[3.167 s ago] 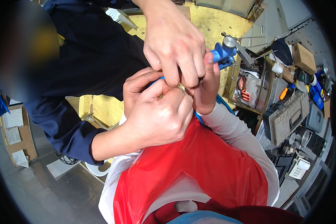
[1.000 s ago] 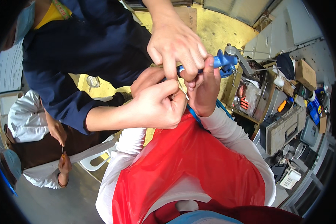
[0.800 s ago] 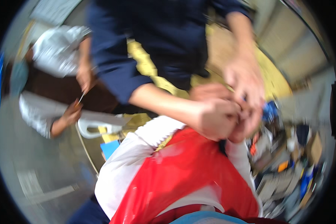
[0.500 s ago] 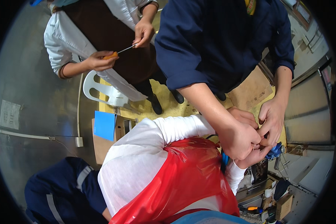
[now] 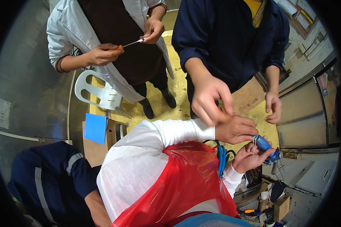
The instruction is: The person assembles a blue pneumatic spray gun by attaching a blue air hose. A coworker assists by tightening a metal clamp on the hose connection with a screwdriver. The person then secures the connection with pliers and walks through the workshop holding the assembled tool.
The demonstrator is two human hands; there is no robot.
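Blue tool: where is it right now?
Right of centre in the head view, the blue tool is in the right hand, the left hand at its upper-left end.

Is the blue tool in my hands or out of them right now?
In: the blue tool sits in your right hand; your left hand is at one end, though its grip is unclear.
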